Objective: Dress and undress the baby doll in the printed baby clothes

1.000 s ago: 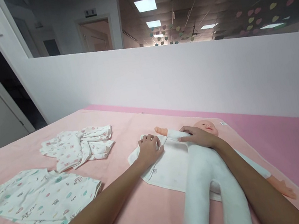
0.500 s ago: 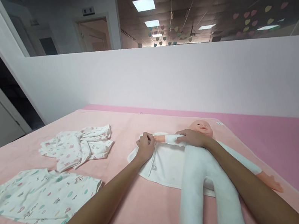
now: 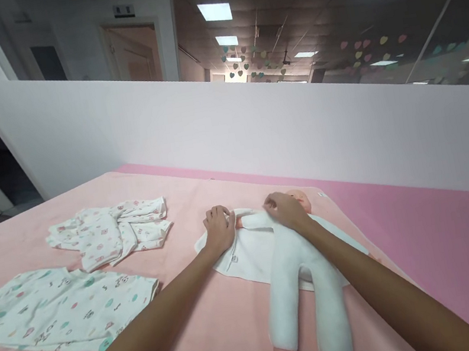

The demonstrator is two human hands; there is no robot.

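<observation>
The left hand (image 3: 220,230), less clenched than a moment ago, meets the white shirt (image 3: 253,250); the right hand (image 3: 284,209) curls over the baby doll (image 3: 292,248) at five o'clock, each grip unclear, suggesting repositioning.

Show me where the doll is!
In the head view, the doll lies right of centre on the pink blanket, partly over a white garment, with the right hand by its shoulder.

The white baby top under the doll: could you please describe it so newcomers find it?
On the pink blanket, find the doll. Its torso lies across the white baby top, by the left hand. Unlike the pink-printed garment and green-spotted garment, it looks plain.
</observation>
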